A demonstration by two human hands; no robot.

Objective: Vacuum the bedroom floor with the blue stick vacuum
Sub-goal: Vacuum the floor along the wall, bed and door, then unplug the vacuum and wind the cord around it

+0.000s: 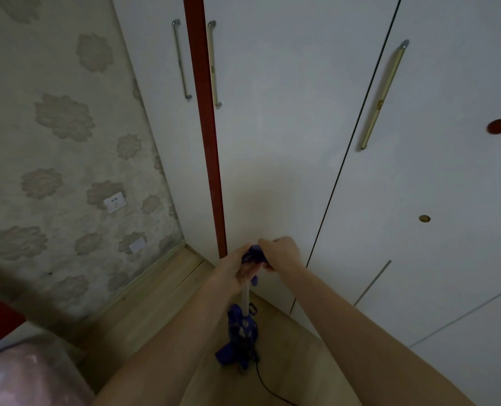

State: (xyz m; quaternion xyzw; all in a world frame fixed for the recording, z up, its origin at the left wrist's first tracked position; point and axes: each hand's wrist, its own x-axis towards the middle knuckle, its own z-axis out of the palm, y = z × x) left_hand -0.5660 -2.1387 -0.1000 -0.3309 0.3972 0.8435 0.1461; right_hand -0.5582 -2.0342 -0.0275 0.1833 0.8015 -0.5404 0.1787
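- We see the blue stick vacuum (242,332) standing nearly upright on the wooden floor (155,312), close to the corner where the wardrobe meets the wallpapered wall.
- Our left hand (237,269) wraps its curled fingers around the blue handle at the top of the vacuum, gripping it from the left side.
- Our right hand (278,253) also closes on that handle from the right, fingers curled over its top, so the two hands meet on the same grip (the handle itself is mostly covered by them).
- Below the hands a pale tube runs down to the blue motor body, and the blue head rests on the floor between our forearms.
- A black cord (268,388) trails from the base of the vacuum across the floor toward the bottom edge of the view.
- The white wardrobe (287,127) fills the upper and right part of the scene, with long metal handles on its doors and a red vertical strip (207,127) between two of them.
- On the patterned wallpaper (53,142) to the left we make out a white socket (115,202) and a smaller white plate below it.
- A pinkish blurred surface (24,376) sits at the lower left corner; we cannot tell what it is.
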